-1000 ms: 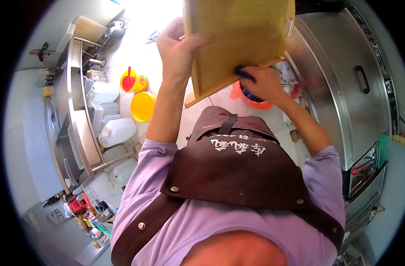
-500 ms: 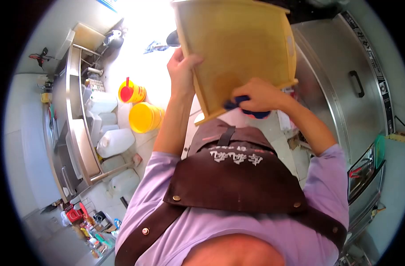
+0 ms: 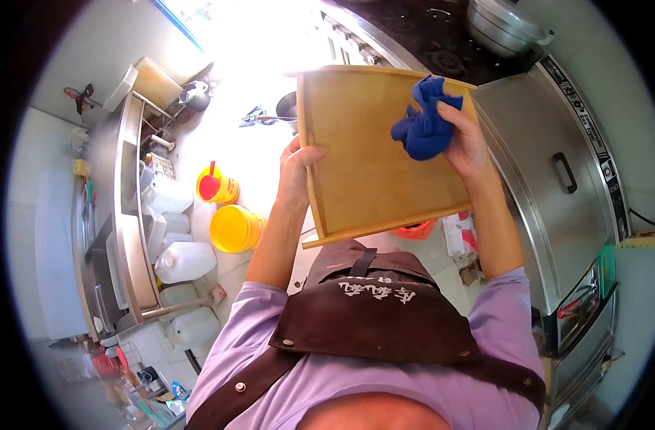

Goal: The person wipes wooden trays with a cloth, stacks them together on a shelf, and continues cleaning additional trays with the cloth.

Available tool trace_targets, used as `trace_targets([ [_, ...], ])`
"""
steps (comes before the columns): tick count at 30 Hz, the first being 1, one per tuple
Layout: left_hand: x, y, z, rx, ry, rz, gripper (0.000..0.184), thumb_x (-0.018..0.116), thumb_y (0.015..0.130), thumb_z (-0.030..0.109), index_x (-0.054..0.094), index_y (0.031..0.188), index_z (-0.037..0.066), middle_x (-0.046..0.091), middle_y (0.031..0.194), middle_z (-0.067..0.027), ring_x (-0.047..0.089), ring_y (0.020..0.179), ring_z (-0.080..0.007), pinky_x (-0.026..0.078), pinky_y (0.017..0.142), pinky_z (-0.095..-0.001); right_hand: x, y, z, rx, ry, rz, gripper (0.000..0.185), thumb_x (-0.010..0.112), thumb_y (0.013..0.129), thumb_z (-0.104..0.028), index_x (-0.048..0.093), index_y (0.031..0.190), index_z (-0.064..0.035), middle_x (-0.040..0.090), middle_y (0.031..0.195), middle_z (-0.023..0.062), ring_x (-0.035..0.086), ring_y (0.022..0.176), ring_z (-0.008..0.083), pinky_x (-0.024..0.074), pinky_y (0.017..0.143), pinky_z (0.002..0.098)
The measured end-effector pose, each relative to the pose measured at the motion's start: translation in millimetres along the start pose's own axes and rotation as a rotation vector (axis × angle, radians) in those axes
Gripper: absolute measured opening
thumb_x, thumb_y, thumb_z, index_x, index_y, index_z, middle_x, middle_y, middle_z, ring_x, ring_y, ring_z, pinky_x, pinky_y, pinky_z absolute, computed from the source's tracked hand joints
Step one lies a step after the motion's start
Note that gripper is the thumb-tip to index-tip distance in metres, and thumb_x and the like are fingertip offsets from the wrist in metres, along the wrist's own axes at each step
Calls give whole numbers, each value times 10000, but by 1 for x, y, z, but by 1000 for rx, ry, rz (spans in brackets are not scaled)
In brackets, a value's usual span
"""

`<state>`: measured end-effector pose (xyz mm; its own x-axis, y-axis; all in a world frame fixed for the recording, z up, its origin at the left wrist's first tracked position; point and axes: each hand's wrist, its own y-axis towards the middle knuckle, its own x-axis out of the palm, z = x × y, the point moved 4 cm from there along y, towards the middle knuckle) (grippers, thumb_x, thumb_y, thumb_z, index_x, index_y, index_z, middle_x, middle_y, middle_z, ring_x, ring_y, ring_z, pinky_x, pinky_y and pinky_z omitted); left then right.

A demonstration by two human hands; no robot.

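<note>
A shallow wooden tray (image 3: 363, 172) with a raised rim is held up in front of my apron, its inner face towards me. Closed round its left edge is my left hand (image 3: 296, 172), thumb over the rim. My right hand (image 3: 467, 140) grips a bunched blue cloth (image 3: 424, 129) at the tray's upper right, over the inner surface. Whether the cloth touches the wood there I cannot tell.
On the right is a steel fryer (image 3: 549, 172) with a black handle. A metal pot (image 3: 503, 32) stands on the stove (image 3: 413, 29) behind. Yellow buckets (image 3: 234, 228) and white jugs (image 3: 186, 261) are on the floor at left, beside a steel counter (image 3: 123, 215).
My right hand has carried the blue cloth from the tray's lower edge up to its upper right. The tray sits lower in view, and more of the stove shows.
</note>
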<state>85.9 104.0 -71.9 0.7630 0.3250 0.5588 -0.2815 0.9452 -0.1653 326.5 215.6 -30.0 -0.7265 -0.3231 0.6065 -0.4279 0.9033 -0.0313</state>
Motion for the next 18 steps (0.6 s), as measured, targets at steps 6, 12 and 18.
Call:
trace_targets([
  [6,0,-4,1,-7,10,-24,325,533,715,-32,587,1035,-39,650,942,-125,655,805,-196,563,744,-309,11,25,-2,-534,-1147,140,286,608,870,-144,604,1148,-73,649,1017,113,634,903,277,504,816,388],
  [12,10,-9,6,20,21,27,322,541,711,-24,586,1029,-42,651,923,-126,651,784,-195,561,736,-308,49,-12,52,-901,-1826,-222,404,631,684,-57,652,1080,-131,570,842,69,600,787,272,481,712,387],
  [18,-6,-5,10,55,62,67,336,547,707,-19,582,1040,-40,647,924,-124,646,776,-199,555,726,-307,5,-36,28,-210,-1143,-599,227,633,762,-71,664,983,-36,635,855,80,633,838,207,490,733,317],
])
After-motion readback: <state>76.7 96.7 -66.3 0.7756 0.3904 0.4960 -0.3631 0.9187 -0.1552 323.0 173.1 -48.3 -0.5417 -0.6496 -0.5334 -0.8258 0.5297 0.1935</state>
